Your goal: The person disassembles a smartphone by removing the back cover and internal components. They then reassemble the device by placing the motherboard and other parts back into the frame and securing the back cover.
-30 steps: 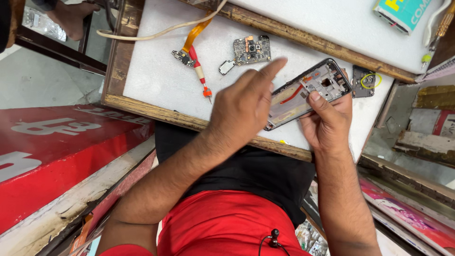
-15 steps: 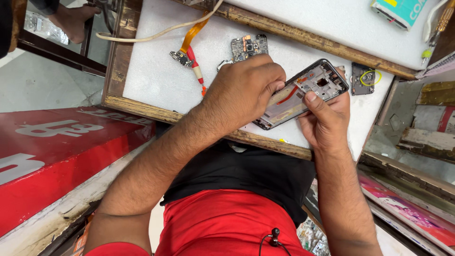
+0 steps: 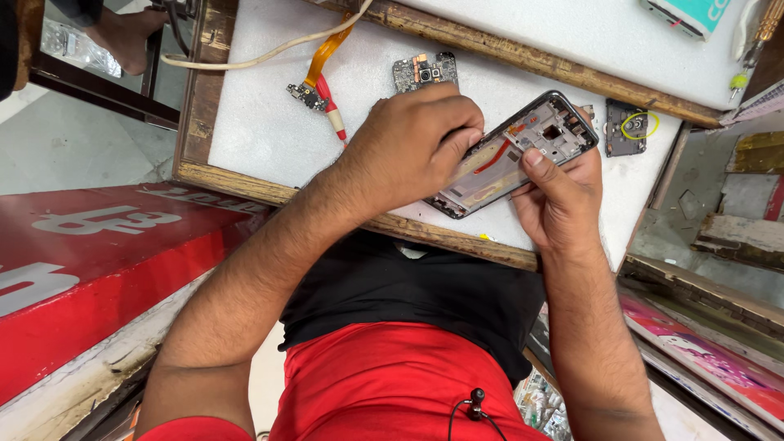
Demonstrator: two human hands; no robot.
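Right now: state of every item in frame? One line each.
phone frame: opened, back off, tilted, held in both hands
left hand: curled over the frame's lower half
right hand: cradling frame, thumb on its edge
circuit board: loose on the white mat
flex cable: detached, lying on the mat
small cover plate: removed, lying flat

Phone frame's (image 3: 523, 151) near end under left hand (image 3: 408, 147)
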